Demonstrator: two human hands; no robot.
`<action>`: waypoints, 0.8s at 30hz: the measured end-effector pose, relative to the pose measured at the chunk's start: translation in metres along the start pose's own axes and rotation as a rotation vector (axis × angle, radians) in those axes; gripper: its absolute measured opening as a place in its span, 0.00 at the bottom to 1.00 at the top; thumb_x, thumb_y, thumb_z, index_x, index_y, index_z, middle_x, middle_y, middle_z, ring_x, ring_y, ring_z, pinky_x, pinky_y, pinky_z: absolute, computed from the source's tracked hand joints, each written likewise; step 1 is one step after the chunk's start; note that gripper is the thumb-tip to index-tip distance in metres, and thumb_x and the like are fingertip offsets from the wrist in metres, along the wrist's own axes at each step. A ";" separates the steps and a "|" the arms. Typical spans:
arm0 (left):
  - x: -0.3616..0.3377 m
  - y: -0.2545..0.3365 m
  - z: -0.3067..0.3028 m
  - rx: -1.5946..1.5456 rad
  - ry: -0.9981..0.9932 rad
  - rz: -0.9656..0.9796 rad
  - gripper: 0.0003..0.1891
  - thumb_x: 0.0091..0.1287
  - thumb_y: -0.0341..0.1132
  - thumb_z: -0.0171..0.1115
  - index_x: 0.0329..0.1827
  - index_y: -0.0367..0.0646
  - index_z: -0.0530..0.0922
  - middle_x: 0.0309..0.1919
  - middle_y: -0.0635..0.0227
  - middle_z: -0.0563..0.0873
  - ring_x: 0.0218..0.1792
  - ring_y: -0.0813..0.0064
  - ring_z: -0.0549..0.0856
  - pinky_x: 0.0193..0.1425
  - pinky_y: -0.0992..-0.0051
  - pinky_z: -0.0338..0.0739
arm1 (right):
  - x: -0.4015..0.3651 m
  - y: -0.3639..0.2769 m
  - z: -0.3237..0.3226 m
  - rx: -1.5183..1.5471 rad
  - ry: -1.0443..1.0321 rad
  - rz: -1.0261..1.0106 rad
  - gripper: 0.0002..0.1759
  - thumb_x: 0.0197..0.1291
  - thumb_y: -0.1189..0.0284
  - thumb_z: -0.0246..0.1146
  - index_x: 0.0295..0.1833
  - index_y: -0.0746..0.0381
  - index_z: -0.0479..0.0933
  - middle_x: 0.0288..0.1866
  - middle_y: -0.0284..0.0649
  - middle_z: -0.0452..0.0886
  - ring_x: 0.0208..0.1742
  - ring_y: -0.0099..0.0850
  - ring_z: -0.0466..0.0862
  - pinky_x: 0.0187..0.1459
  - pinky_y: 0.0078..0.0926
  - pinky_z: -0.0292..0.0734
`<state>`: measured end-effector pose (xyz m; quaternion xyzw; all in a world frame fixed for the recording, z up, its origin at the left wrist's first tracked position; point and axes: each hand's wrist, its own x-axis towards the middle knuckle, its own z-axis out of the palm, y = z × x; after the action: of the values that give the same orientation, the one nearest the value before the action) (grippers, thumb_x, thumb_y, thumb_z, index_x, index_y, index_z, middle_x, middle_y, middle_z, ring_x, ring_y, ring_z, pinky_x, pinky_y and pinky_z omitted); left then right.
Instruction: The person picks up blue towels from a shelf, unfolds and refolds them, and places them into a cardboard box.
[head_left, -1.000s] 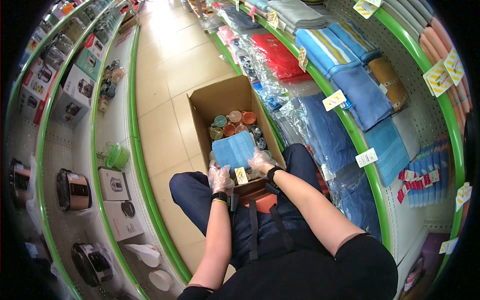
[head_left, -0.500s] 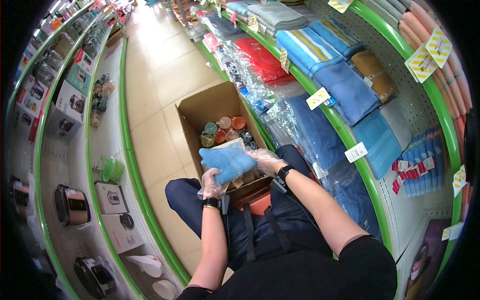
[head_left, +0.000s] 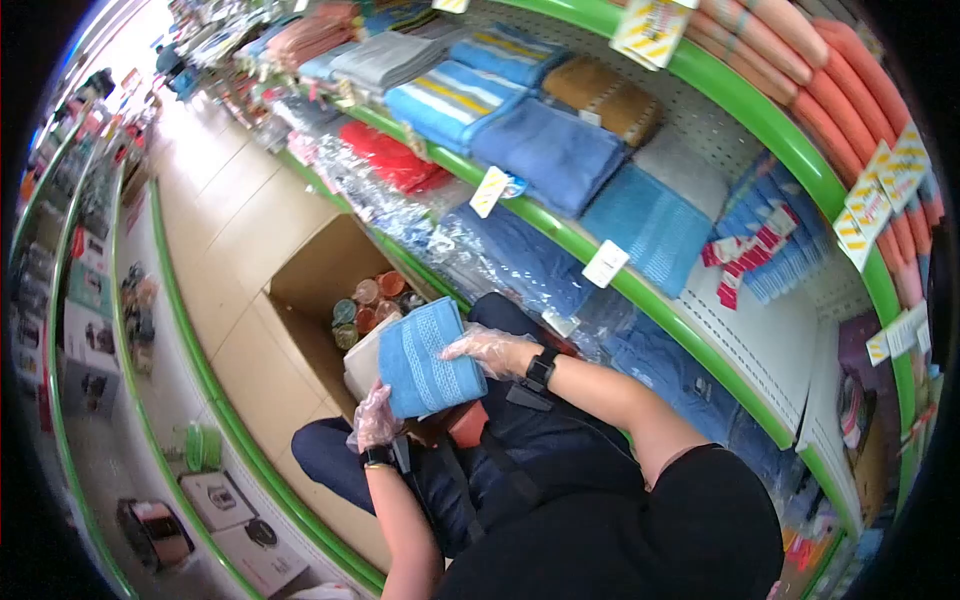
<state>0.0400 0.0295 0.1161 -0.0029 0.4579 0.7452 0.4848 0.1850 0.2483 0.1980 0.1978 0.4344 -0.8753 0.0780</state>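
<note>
A folded light-blue towel (head_left: 420, 358) with a woven pattern is between my two hands, over the near part of an open cardboard box (head_left: 322, 262). My left hand (head_left: 375, 418), in a clear plastic glove, grips the towel's lower left edge. My right hand (head_left: 492, 350), gloved too, holds its right side with the fingers on top. Behind the towel, a whitish flat piece (head_left: 363, 370) shows at the left. Inside the box are several coloured glass cups (head_left: 367, 292); the towel hides the rest of its contents.
Right, a green-edged shelf (head_left: 640, 285) carries folded towels: blue (head_left: 550, 150), striped (head_left: 455, 100), brown (head_left: 605, 97) and teal (head_left: 650, 228). Plastic-wrapped clothes (head_left: 520, 260) lie below. Left shelves hold boxed appliances (head_left: 215, 500) and a green basket (head_left: 203, 446). Tiled floor (head_left: 205, 190) runs between.
The view has turned to the right. The blue towel, crumpled before, is now spread into a flat folded rectangle and held nearer my body, with both hands still on it.
</note>
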 end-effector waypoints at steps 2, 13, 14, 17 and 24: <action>0.012 -0.007 -0.022 0.018 -0.014 -0.119 0.21 0.61 0.38 0.55 0.56 0.39 0.68 0.48 0.64 0.78 0.48 0.71 0.76 0.55 0.73 0.70 | -0.031 -0.012 -0.003 -0.305 0.058 -0.192 0.20 0.55 0.70 0.61 0.51 0.69 0.73 0.54 0.43 0.76 0.56 0.34 0.73 0.58 0.28 0.65; 0.067 -0.056 -0.092 0.044 0.291 -0.014 0.09 0.67 0.41 0.51 0.43 0.47 0.69 0.40 0.66 0.76 0.41 0.70 0.78 0.44 0.75 0.74 | -0.254 -0.112 -0.033 0.103 0.711 -0.838 0.12 0.54 0.76 0.61 0.44 0.71 0.76 0.44 0.45 0.81 0.45 0.31 0.81 0.52 0.27 0.74; 0.068 -0.055 -0.090 0.040 0.299 -0.054 0.07 0.67 0.39 0.50 0.42 0.47 0.69 0.37 0.67 0.76 0.39 0.70 0.78 0.42 0.76 0.75 | -0.255 -0.109 -0.065 0.154 0.737 -0.891 0.14 0.54 0.76 0.61 0.45 0.72 0.75 0.44 0.44 0.80 0.45 0.31 0.81 0.52 0.27 0.74; 0.066 -0.060 -0.099 0.251 0.102 0.072 0.09 0.68 0.40 0.49 0.44 0.45 0.69 0.39 0.65 0.76 0.40 0.68 0.78 0.44 0.75 0.75 | -0.247 -0.113 -0.089 0.224 0.816 -0.886 0.19 0.52 0.74 0.64 0.49 0.71 0.73 0.46 0.43 0.79 0.46 0.32 0.79 0.52 0.27 0.74; 0.070 -0.064 -0.108 0.025 0.321 -0.023 0.15 0.68 0.44 0.49 0.49 0.43 0.69 0.47 0.59 0.76 0.43 0.65 0.77 0.48 0.71 0.74 | -0.238 -0.114 -0.119 0.229 1.001 -0.725 0.20 0.51 0.73 0.65 0.49 0.70 0.72 0.45 0.44 0.78 0.46 0.34 0.78 0.50 0.31 0.72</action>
<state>0.0024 0.0132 -0.0215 -0.1211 0.5388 0.7236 0.4140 0.3994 0.4032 0.3150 0.4311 0.3611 -0.6883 -0.4584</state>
